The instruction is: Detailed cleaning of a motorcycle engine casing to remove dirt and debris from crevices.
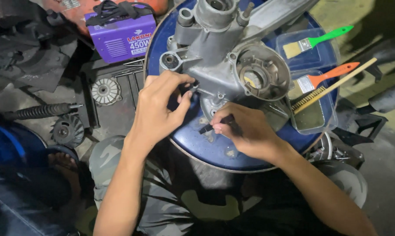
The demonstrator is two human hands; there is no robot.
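Black tool (215, 124) between right hand (245, 133) fingers (219, 127).

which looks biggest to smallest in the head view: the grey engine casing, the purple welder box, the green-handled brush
1. grey engine casing
2. purple welder box
3. green-handled brush
The casing lies nearer the camera, so its lead may be overstated.

Dusty concrete floor (383, 175) (dim, cluttered)

One view only, from the person's head, facing steeply down and close over the lap. The round blue tray (193, 148) with the engine case (223, 57) fills the upper middle; both forearms enter from the bottom edge, and the floor (381, 166) shows on each side.
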